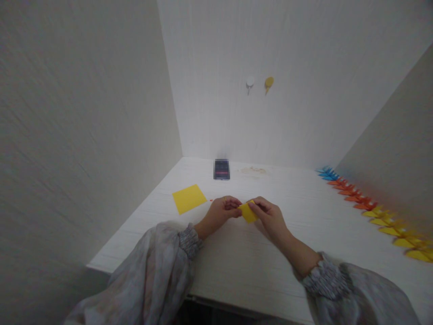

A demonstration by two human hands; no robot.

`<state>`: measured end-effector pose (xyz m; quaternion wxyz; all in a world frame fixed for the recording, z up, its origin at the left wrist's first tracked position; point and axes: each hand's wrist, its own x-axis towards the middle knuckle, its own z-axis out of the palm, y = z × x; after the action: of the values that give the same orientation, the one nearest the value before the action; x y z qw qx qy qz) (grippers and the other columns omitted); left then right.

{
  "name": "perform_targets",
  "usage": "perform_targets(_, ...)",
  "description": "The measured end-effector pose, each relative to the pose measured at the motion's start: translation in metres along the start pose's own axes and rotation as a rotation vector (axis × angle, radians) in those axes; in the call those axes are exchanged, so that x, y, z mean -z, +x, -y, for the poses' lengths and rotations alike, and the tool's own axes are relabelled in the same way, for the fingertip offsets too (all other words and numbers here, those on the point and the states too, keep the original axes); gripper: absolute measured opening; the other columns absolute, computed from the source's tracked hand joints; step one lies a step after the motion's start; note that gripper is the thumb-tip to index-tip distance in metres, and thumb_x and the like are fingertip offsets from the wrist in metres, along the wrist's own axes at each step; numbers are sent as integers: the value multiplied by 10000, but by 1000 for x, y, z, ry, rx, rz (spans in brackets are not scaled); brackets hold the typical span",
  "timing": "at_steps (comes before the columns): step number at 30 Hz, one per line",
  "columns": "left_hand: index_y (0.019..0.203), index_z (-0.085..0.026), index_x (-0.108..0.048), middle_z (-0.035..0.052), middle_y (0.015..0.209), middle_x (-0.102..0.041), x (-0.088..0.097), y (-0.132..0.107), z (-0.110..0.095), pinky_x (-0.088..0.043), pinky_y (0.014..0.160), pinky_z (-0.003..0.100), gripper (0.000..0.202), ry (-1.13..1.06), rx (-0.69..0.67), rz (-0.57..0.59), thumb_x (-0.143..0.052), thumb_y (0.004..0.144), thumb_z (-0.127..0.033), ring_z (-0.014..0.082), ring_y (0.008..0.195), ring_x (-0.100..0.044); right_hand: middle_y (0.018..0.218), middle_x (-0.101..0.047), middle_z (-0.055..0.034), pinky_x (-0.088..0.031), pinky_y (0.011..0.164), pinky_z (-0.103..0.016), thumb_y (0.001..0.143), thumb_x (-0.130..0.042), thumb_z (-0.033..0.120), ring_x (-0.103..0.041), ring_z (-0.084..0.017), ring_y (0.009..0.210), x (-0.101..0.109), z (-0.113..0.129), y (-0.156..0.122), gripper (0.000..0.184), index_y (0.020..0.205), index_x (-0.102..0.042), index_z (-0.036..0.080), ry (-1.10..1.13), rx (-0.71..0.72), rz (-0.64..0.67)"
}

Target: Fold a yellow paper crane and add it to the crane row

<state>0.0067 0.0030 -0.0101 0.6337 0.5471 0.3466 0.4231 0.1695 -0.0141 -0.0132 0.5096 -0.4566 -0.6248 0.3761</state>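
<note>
A small folded piece of yellow paper is held between my two hands above the white table. My left hand pinches its left corner, fingers and thumb pressed together. On the other side, my right hand grips the paper's upper right edge, with the thumb lying over it. To the left of my hands a larger yellow paper sheet lies flat on the table. The inner fingers of both hands are partly hidden.
Folded paper cranes in blue, orange and yellow line the right side of the white table. A dark blurred box-like object stands near the back wall. Two hooks, one white and one yellow, hang there. Walls enclose both sides.
</note>
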Motion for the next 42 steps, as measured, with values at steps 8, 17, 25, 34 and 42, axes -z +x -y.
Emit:
perform_targets(8,811,-128,-567,17,699,-605,-1,-3,-8,-439,605,222,303,-19,-99,-155,-701,548,-194,94,618,-560,731,-566,-38,-432,622,-273,734,-547,363,-516,-157,692,0,5,-2,189,730,-599,182,63,30,-9)
perform_targets(17,808,-140,-573,30,715,-636,-1,-5,-8,-461,646,254,286,52,-119,-162,-693,565,-233,120,642,-584,711,-542,-27,-422,611,-268,733,-549,340,-500,-145,675,0,4,-2,166,707,-594,183,69,39,-50)
perform_targets(25,825,-145,-577,22,724,-642,-1,-4,-7,-464,675,251,290,19,-126,-135,-690,565,-207,118,674,-594,725,-560,-26,-429,627,-278,715,-577,322,-517,-153,697,-1,2,-2,135,693,-625,198,52,91,-107)
perform_targets(34,815,-149,-574,17,711,-647,-1,-4,-7,-474,687,255,274,59,-175,-186,-687,576,-224,128,693,-604,769,-590,-37,-439,662,-304,692,-615,297,-546,-172,743,-1,3,-1,94,707,-660,216,41,134,-111)
perform_targets(42,860,-146,-579,57,805,-667,0,-4,-6,-483,708,274,286,132,-234,-211,-669,606,-242,152,748,-615,734,-600,-24,-438,678,-307,715,-598,271,-558,-162,714,-2,8,-2,64,706,-645,229,-88,245,-109)
